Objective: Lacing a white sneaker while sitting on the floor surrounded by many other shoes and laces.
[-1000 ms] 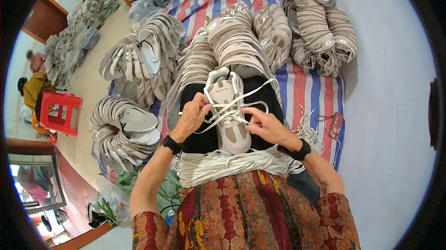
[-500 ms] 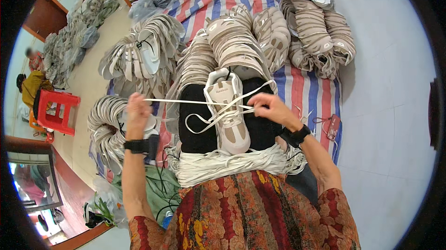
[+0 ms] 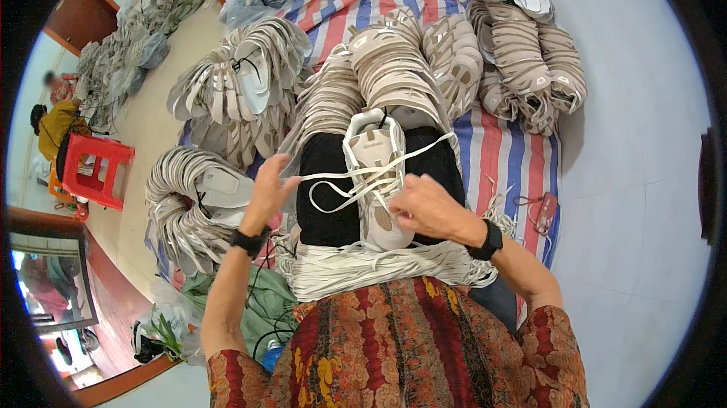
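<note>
Pale floor [image 3: 621, 203] surrounded striped sheeting [image 3: 492, 143], which carried bundles of shoe uppers [image 3: 394, 75]. On a black cloth [image 3: 329, 231] before the person lay a beige-and-white sneaker upper [image 3: 375, 154], toe toward the body, laced loosely in crossings. The left hand [image 3: 269, 188], stretched farther out a moment earlier, had come back nearer it, thumb and fingers parted beside a white lace [image 3: 329, 176]; whether it pinched that was unclear. The right hand [image 3: 428, 207] had dropped toward the toe, fingers curled, any grip hidden.
</note>
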A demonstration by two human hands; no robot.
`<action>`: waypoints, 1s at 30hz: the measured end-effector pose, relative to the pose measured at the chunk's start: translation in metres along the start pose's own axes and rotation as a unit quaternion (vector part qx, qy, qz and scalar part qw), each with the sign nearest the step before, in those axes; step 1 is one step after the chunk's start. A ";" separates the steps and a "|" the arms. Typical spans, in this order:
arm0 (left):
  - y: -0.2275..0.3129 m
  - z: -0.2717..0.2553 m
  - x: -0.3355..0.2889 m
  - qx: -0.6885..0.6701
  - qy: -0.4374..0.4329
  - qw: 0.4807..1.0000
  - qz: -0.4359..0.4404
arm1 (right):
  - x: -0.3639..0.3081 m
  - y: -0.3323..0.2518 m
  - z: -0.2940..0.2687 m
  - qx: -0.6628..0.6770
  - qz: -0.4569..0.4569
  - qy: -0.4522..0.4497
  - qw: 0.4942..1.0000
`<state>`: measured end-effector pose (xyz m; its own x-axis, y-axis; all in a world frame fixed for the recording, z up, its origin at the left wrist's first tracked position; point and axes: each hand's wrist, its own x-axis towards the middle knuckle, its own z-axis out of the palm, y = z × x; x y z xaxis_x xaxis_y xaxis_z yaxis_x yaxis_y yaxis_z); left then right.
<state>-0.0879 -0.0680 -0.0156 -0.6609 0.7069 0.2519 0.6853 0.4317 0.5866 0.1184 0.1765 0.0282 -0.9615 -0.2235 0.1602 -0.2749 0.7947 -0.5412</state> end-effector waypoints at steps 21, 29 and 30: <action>0.074 0.046 0.026 -0.140 -0.095 0.985 0.036 | 0.010 0.034 0.003 0.265 0.158 0.173 0.935; 0.073 0.052 0.026 -0.138 -0.075 0.988 0.012 | 0.008 0.063 -0.013 0.481 0.272 0.025 0.833; 0.074 0.052 0.025 -0.151 -0.073 0.986 -0.003 | 0.007 0.062 -0.011 0.515 0.276 0.038 0.811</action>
<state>-0.0379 0.0107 -0.0060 -0.5981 0.7878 0.1472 0.5446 0.2647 0.7959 0.0948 0.2305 0.0042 -0.9473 0.0722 -0.3121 0.3003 -0.1390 -0.9437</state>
